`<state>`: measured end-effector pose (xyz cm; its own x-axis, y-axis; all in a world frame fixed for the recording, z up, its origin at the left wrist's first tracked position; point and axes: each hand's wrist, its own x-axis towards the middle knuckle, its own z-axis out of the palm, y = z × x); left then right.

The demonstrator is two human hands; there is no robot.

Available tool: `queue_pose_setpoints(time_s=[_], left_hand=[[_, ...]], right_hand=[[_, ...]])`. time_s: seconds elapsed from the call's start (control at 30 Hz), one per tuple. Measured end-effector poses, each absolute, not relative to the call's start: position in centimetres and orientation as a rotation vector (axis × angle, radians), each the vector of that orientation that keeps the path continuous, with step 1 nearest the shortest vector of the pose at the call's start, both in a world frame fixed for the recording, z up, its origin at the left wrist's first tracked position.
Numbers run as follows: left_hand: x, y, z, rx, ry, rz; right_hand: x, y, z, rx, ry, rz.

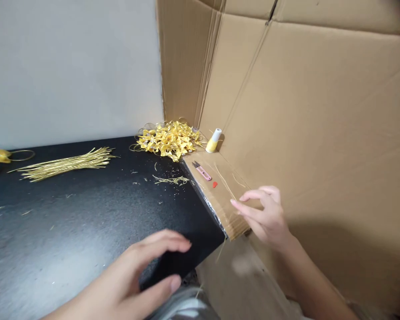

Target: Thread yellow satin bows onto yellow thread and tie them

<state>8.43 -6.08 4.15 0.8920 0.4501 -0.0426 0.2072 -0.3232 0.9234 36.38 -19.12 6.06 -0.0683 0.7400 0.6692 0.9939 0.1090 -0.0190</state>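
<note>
a thin gold strand (225,181) is at the tips of the right hand (268,218), over the brown cardboard strip (220,202) at the edge of the black table (86,222). the thumb and pointing finger of that hand are close together and pinch one end of the strand, and the rest of it runs away from the person. the other fingers are bent. the left hand (130,266) is wide open near the table corner, with a big gap between its thumb and its fingers, and it holds nothing. on the cardboard strip, past the right hand, there are pink snips (205,173) with dark tips, and a little red piece (215,184) is just beside them. a yellow and white cone (213,141) stands up at the far end. next to the cone is a heap of shiny yellow bows (171,140). some gold cut bits (173,180) lie on the table in front of the heap. a long bundle of gold sticks (68,166) lies farther left. a big cardboard wall (320,111) stands behind the right hand.
</note>
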Motion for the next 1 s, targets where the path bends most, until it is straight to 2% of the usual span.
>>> queue_pose_setpoints(time_s=[0.13, 0.27, 0.6, 1.0], left_hand=[[13.9, -5.7, 5.9, 1.914, 0.375, 0.419], [17.2, -7.1, 4.4, 1.719, 0.426, 0.526], [18.3, -6.3, 2.1, 1.561, 0.562, 0.400], [19.6, -5.5, 1.1, 1.921, 0.567, 0.515]], right_hand=[[34.6, -19.1, 6.9, -1.635, -2.048, -0.696], [33.5, -19.1, 6.4, -1.754, -2.131, -0.663], [33.1, -17.9, 4.4, -1.818, -2.112, -0.510], [33.7, -16.8, 2.6, -1.959, -2.007, -0.323]])
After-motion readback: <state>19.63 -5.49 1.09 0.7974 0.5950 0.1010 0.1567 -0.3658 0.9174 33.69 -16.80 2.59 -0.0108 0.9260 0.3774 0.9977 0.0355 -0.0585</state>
